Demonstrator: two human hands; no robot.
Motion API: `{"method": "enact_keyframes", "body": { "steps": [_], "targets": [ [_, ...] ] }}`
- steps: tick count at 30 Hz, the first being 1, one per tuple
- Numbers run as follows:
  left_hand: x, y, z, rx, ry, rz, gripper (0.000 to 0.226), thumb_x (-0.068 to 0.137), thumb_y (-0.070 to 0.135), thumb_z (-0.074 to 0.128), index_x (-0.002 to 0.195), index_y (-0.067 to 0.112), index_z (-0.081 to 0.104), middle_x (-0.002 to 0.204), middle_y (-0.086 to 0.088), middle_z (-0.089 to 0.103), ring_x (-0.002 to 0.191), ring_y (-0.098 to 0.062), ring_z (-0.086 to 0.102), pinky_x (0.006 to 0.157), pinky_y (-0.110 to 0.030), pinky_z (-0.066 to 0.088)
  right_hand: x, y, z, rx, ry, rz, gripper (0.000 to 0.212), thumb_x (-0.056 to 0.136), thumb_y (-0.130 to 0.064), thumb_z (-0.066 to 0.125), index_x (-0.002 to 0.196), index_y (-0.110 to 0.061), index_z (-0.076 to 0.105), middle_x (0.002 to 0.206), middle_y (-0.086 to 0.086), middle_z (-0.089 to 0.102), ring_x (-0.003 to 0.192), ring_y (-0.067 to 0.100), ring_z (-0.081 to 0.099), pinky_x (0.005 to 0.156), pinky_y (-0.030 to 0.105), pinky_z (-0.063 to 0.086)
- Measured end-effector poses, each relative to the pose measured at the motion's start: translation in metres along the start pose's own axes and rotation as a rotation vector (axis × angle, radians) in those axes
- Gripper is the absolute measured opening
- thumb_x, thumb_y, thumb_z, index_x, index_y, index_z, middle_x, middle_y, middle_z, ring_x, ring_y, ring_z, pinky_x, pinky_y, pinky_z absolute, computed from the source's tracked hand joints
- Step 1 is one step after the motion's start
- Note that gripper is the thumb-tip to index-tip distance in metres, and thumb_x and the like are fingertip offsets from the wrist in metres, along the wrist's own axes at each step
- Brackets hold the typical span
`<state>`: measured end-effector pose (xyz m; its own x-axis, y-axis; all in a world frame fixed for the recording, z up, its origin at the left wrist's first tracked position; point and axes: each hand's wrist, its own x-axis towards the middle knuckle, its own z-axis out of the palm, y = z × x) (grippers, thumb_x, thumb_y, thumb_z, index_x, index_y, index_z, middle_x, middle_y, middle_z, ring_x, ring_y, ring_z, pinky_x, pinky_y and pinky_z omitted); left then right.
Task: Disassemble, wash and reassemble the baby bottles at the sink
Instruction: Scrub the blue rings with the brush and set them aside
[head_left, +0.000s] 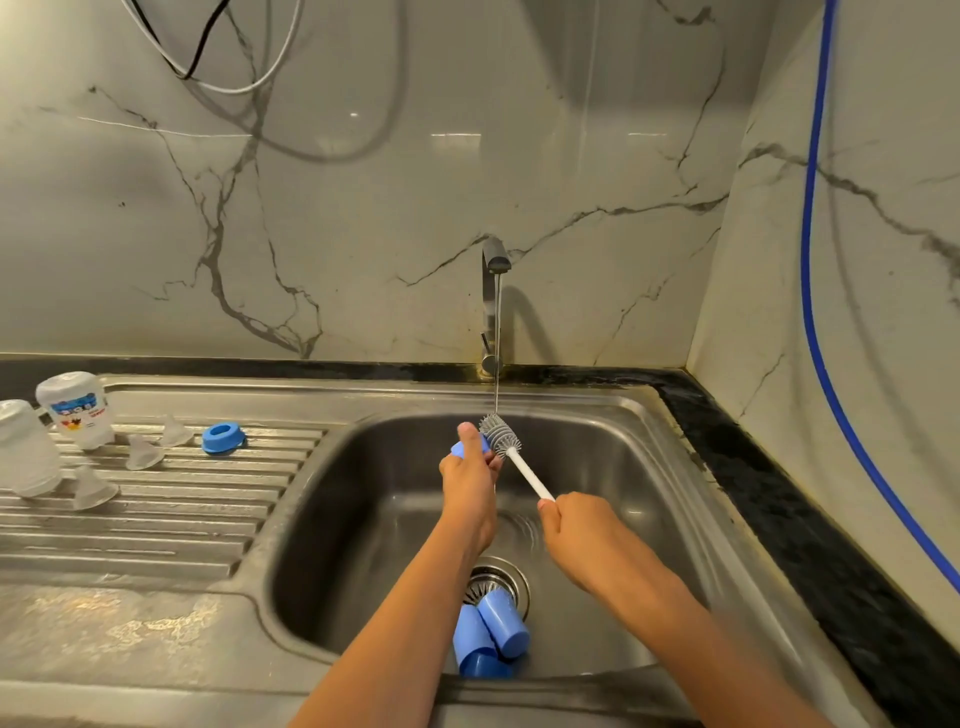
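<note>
Left hand (470, 475) fingers clamped on blue ring (458, 448), sink centre, below tap stream (497, 338). Right hand (574, 519) fist closed round bottle brush (519, 462); bristles at ring's 3 o'clock. Best: turn ring against bristles, stay under stream.

2 bottles (75, 410) inverted on drainboard (156, 525); 3 teats (141, 453), blue ring (223, 439) beside; 2 blue caps (503, 621) at drain (491, 577)

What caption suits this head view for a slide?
Left hand holds a blue bottle part under the running tap; right hand holds a grey brush against it.
</note>
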<state>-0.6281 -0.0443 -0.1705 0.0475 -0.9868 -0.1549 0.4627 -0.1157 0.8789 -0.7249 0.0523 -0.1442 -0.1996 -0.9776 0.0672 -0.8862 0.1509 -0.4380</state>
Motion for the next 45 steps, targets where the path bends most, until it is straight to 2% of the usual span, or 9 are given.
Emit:
{"method": "enact_keyframes", "body": {
  "steps": [4,9,16,19,23,28,36,40,45],
  "targets": [
    [0.001,-0.007,-0.004,0.202,-0.070,-0.042,0.054,0.090,0.053,0.056,0.112,0.004,0.058,0.079,-0.001,0.057,0.069,-0.010,0.055,0.087,-0.031,0.047,0.002,0.003,-0.008,0.000,0.026,0.007,0.042,0.103,-0.034,0.031,0.103,-0.006,0.063,0.105,0.013,0.066,0.095,0.031,0.061,0.067,0.027,0.035],
    [-0.007,-0.005,0.003,0.162,-0.176,-0.066,0.037,0.096,0.041,0.054,0.111,0.008,0.058,0.080,-0.002,0.054,0.070,-0.010,0.054,0.088,-0.031,0.050,0.002,0.005,-0.015,0.002,0.071,0.042,0.042,0.104,-0.034,0.030,0.101,-0.008,0.062,0.092,0.009,0.061,0.073,0.021,0.050,0.063,0.027,0.034],
    [-0.004,0.007,-0.003,-0.095,0.014,-0.075,0.015,0.100,0.021,0.050,0.101,0.005,0.049,0.088,-0.011,0.061,0.075,-0.013,0.058,0.083,-0.027,0.051,-0.004,-0.002,-0.005,-0.018,-0.063,0.009,0.040,0.102,-0.038,0.030,0.098,-0.012,0.061,0.087,0.006,0.060,0.066,0.022,0.050,0.059,0.027,0.036],
    [-0.004,0.002,-0.004,0.008,-0.080,-0.052,0.029,0.100,0.025,0.050,0.115,0.000,0.053,0.096,-0.011,0.062,0.076,-0.010,0.058,0.080,-0.024,0.051,-0.001,0.000,-0.006,-0.003,-0.023,0.042,0.042,0.102,-0.036,0.030,0.104,-0.009,0.062,0.101,0.012,0.066,0.076,0.025,0.053,0.065,0.027,0.037],
    [-0.013,-0.003,0.008,0.154,-0.272,-0.080,0.024,0.102,0.028,0.044,0.103,0.007,0.055,0.085,-0.006,0.056,0.076,-0.013,0.054,0.086,-0.028,0.049,0.006,0.008,-0.016,-0.019,0.015,0.104,0.042,0.103,-0.032,0.031,0.109,-0.005,0.062,0.108,0.014,0.066,0.094,0.031,0.061,0.067,0.027,0.035],
    [-0.003,0.001,0.003,-0.027,-0.153,-0.104,0.043,0.101,0.033,0.045,0.128,-0.001,0.047,0.098,-0.014,0.060,0.078,-0.012,0.059,0.073,-0.021,0.053,0.002,0.004,-0.015,-0.020,-0.028,0.064,0.039,0.103,-0.034,0.030,0.095,-0.012,0.061,0.083,0.005,0.056,0.066,0.020,0.049,0.058,0.028,0.033],
    [-0.003,0.001,-0.001,-0.019,-0.124,-0.066,0.056,0.095,0.034,0.057,0.131,-0.007,0.044,0.103,-0.013,0.064,0.074,-0.005,0.066,0.074,-0.014,0.053,-0.004,0.000,-0.014,-0.002,-0.041,0.041,0.038,0.103,-0.036,0.030,0.088,-0.014,0.057,0.074,0.000,0.051,0.069,0.022,0.049,0.061,0.027,0.035],
    [-0.010,-0.001,0.001,0.079,-0.298,-0.075,0.055,0.095,0.029,0.059,0.127,-0.012,0.042,0.082,-0.005,0.060,0.071,-0.006,0.060,0.074,-0.017,0.051,0.000,0.000,-0.016,-0.020,0.007,0.063,0.042,0.104,-0.034,0.029,0.106,-0.007,0.062,0.102,0.012,0.065,0.089,0.030,0.059,0.067,0.028,0.037],
    [-0.023,-0.001,0.009,0.128,-0.398,-0.089,0.029,0.094,0.022,0.058,0.113,0.000,0.055,0.096,-0.012,0.059,0.082,-0.014,0.057,0.082,-0.022,0.053,0.005,0.007,-0.019,-0.021,-0.015,0.123,0.043,0.104,-0.031,0.029,0.113,-0.004,0.061,0.113,0.016,0.064,0.102,0.032,0.060,0.071,0.029,0.038]
  ]
}}
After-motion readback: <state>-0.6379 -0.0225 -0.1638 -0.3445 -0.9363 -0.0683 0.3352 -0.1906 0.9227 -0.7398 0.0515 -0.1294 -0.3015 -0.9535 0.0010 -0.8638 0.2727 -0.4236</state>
